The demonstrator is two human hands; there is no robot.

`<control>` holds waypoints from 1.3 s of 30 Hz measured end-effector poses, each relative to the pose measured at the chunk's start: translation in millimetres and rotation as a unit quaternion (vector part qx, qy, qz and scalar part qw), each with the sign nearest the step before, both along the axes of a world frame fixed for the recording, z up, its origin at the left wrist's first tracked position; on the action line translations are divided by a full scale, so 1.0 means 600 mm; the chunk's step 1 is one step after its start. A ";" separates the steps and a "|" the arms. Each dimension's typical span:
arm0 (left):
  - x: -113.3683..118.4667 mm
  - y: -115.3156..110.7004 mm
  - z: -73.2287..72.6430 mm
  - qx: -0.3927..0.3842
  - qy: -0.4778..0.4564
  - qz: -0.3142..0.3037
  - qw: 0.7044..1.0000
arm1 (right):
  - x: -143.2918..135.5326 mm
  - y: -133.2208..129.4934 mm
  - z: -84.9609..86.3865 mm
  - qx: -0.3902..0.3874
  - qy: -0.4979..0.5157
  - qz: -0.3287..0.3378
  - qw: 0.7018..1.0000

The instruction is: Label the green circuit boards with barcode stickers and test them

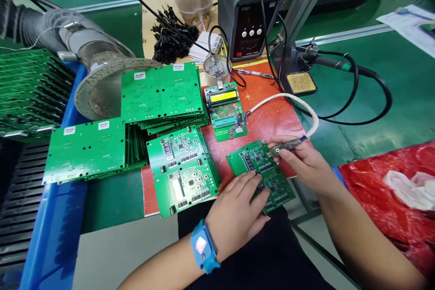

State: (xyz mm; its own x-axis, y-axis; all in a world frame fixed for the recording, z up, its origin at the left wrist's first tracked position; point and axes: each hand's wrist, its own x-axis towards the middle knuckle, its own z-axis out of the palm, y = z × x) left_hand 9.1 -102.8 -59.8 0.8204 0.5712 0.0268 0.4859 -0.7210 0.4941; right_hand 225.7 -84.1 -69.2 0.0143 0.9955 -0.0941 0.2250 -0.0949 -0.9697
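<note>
My right hand pinches a dark pin probe with several metal pins at its tip. The pins meet the upper right part of a green circuit board, or sit just over it; I cannot tell which. My left hand lies across the lower left of this board, fingers stretched over a digit display and thumb by the near edge. From the probe, a white-sleeved cable runs to a small programmer board with a lit yellow screen and a teal socket. A blue strap circles my left wrist.
Left stand stacked circuit boards, some face up, others face down. Behind them opens a fume duct. A soldering station, iron holder and sponge stand at the back. A blue bin flanks the left.
</note>
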 end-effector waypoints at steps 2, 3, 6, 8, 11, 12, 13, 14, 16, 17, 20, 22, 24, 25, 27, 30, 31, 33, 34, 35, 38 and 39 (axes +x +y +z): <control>0.000 0.000 0.000 0.000 0.001 0.001 1.000 | -0.004 -0.004 0.001 0.013 0.005 -0.016 1.000; 0.000 0.000 0.000 0.000 0.001 0.002 1.000 | -0.008 -0.005 0.001 0.018 0.011 -0.025 0.999; 0.000 0.000 0.001 -0.001 0.001 0.003 1.000 | -0.021 -0.009 -0.001 0.026 0.023 -0.043 0.998; 0.001 0.000 0.001 -0.001 0.002 0.004 1.000 | -0.028 -0.011 -0.003 0.033 0.009 -0.051 0.998; 0.001 0.000 0.001 -0.002 0.002 0.006 1.000 | -0.032 -0.013 -0.008 0.048 -0.026 -0.058 0.997; 0.001 0.000 0.001 -0.001 0.001 0.008 1.000 | -0.032 -0.014 -0.009 0.053 -0.038 -0.058 0.996; 0.001 0.000 0.001 -0.001 0.001 0.007 1.000 | -0.032 -0.014 -0.011 0.057 -0.048 -0.056 0.996; 0.002 -0.001 0.001 0.000 0.000 0.007 1.000 | -0.032 -0.015 -0.013 0.060 -0.056 -0.053 0.995; 0.002 -0.001 0.000 0.000 -0.001 0.009 1.000 | -0.032 -0.015 -0.015 0.060 -0.075 -0.044 0.994; 0.002 -0.001 0.000 -0.001 -0.001 0.010 1.000 | -0.031 -0.015 -0.015 0.059 -0.085 -0.038 0.994; 0.003 -0.001 -0.002 -0.003 -0.001 0.011 1.000 | -0.032 -0.014 -0.014 0.055 -0.116 -0.022 0.991; 0.002 -0.002 -0.002 -0.005 0.001 0.010 1.000 | -0.033 -0.013 -0.012 0.058 -0.133 -0.012 0.989; 0.002 -0.003 -0.003 -0.009 0.002 0.011 1.000 | -0.034 -0.012 -0.010 0.066 -0.146 -0.007 0.987; 0.002 -0.003 -0.002 -0.010 0.003 0.011 1.000 | -0.034 -0.012 -0.010 0.070 -0.151 -0.005 0.986; 0.002 -0.003 -0.001 -0.010 0.002 0.012 1.000 | -0.035 -0.012 -0.009 0.078 -0.160 -0.005 0.984; 0.002 -0.002 0.000 -0.009 -0.001 0.012 1.000 | -0.035 -0.011 -0.009 0.094 -0.175 -0.002 0.980; 0.003 -0.001 0.000 -0.010 -0.002 0.012 1.000 | -0.035 -0.011 -0.009 0.100 -0.182 0.002 0.978; 0.003 -0.001 -0.001 -0.011 -0.005 0.012 1.000 | -0.035 -0.009 -0.007 0.110 -0.203 0.010 0.973; 0.003 -0.001 -0.001 -0.012 -0.006 0.013 1.000 | -0.035 -0.008 -0.005 0.113 -0.216 0.016 0.970; 0.003 -0.001 -0.001 -0.013 -0.007 0.015 1.000 | -0.035 -0.007 -0.002 0.115 -0.229 0.021 0.966; 0.003 -0.002 -0.001 -0.016 -0.009 0.019 1.000 | -0.034 -0.002 0.004 0.112 -0.251 0.036 0.961; 0.003 -0.002 -0.001 -0.017 -0.010 0.019 1.000 | -0.033 -0.001 0.005 0.111 -0.253 0.040 0.960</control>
State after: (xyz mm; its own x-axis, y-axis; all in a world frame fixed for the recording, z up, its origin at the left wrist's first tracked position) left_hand 10.8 -104.1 -60.3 0.7974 0.6030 0.0235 0.5023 -0.6848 0.5280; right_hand 205.6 -84.7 -66.4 -0.0747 0.9900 0.1198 0.6701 0.1388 -0.7291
